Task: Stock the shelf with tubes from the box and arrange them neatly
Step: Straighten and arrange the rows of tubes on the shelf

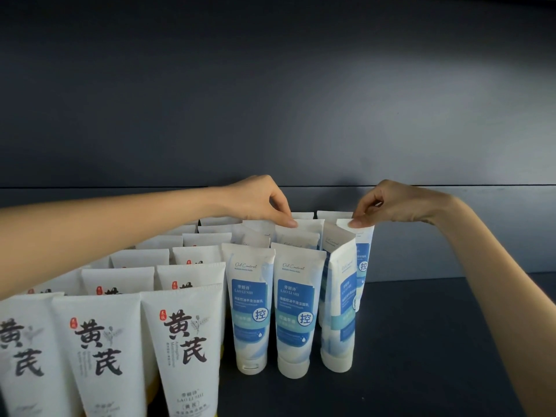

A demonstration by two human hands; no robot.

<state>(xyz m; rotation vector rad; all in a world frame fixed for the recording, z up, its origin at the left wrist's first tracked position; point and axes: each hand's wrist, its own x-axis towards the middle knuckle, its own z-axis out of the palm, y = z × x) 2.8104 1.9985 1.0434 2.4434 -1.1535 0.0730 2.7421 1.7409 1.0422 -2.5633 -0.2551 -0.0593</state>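
Several white-and-blue tubes stand cap-down in rows on the dark shelf (436,341). My left hand (261,200) reaches over them and pinches the top edge of a blue tube (310,225) in a rear row. At the right end of the rows, my right hand (388,206) pinches the top edge of another blue tube (364,254). A front tube (338,299) beside it stands turned sideways. White tubes with large black characters (183,335) fill the left side in rows.
The dark shelf back wall (301,115) rises behind the rows. Bare shelf surface lies to the right of the blue tubes and in front of them. The box is out of view.
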